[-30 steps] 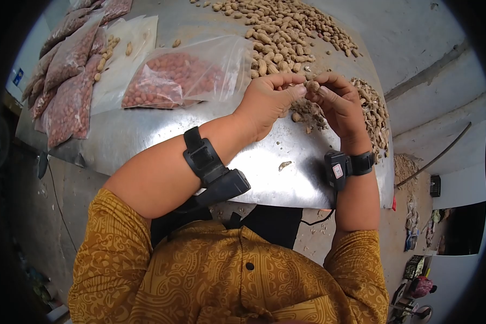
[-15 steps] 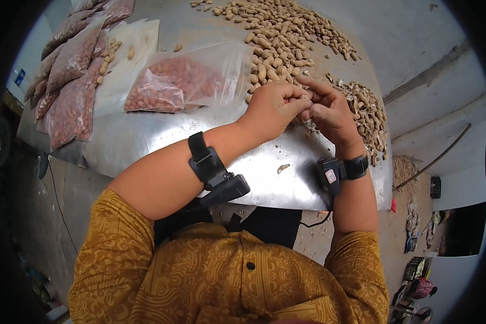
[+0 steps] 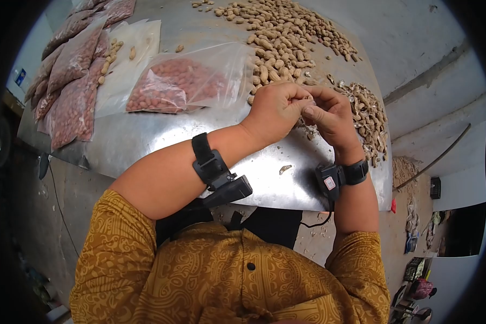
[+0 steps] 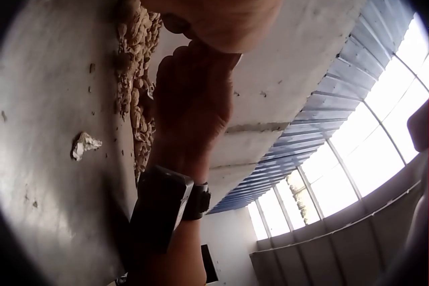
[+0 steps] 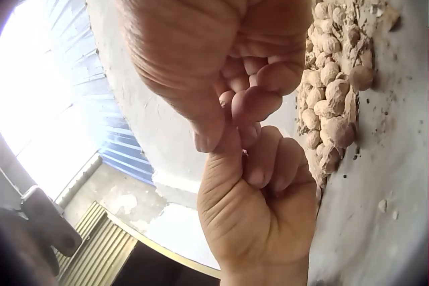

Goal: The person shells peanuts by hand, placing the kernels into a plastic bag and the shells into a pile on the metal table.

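Both hands meet over the near edge of the heap of unshelled peanuts [image 3: 278, 54], fingertips together. My left hand [image 3: 275, 110] pinches with thumb and curled index finger at a peanut, which the fingers almost wholly hide. From the other side my right hand [image 3: 332, 116] pinches at the same spot, its thumb meeting the left fingertips. In the right wrist view the right hand [image 5: 208, 38] is above and the left hand [image 5: 258, 212] below, thumbs and fingertips touching. Crumbled shell bits [image 3: 309, 131] lie on the metal table [image 3: 227, 156] beneath them.
A clear bag of red peanut kernels [image 3: 173, 86] lies left of the hands. Further left are stacked filled bags [image 3: 73, 108] and flat empty bags [image 3: 127, 70] with several peanuts on top. A pile of shells [image 3: 368, 116] sits to the right; one shell piece [image 3: 285, 169] lies near the front edge.
The hands have come down slightly toward the body and closer together. The peanut seen between the fingertips a second ago is now covered by them. The right index finger has bent inward.
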`<control>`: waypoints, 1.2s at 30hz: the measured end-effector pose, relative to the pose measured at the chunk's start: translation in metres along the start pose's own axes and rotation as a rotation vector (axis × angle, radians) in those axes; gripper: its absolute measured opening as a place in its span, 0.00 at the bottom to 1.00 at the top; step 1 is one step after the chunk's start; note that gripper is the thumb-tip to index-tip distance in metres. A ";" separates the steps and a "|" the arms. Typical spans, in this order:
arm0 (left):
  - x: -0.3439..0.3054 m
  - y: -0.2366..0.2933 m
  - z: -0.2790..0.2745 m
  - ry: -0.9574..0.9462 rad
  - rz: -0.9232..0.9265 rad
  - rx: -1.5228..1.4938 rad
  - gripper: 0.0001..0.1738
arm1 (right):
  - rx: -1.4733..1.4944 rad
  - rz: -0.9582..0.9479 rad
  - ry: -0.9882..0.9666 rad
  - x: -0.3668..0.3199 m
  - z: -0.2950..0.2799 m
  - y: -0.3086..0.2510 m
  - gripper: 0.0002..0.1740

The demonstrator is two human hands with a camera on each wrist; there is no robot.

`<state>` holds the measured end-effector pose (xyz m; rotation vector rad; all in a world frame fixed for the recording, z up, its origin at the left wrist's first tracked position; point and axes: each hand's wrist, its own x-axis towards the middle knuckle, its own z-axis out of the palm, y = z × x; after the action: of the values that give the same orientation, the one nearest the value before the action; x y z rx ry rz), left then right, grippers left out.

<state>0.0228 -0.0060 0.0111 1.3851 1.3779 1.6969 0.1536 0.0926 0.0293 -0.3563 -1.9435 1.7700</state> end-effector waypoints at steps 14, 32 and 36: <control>0.003 -0.012 0.002 -0.097 -0.298 -0.735 0.14 | -0.456 -0.251 0.136 -0.002 0.003 -0.002 0.15; 0.008 -0.022 -0.005 -0.249 -0.489 -1.148 0.08 | -0.503 -0.289 0.153 0.002 0.005 0.004 0.14; 0.008 -0.024 -0.003 -0.213 -0.514 -1.148 0.09 | -0.712 -0.389 0.169 0.001 0.006 0.000 0.13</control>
<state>0.0126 0.0078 -0.0078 0.4611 0.3782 1.4810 0.1493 0.0877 0.0295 -0.3145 -2.2699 0.7492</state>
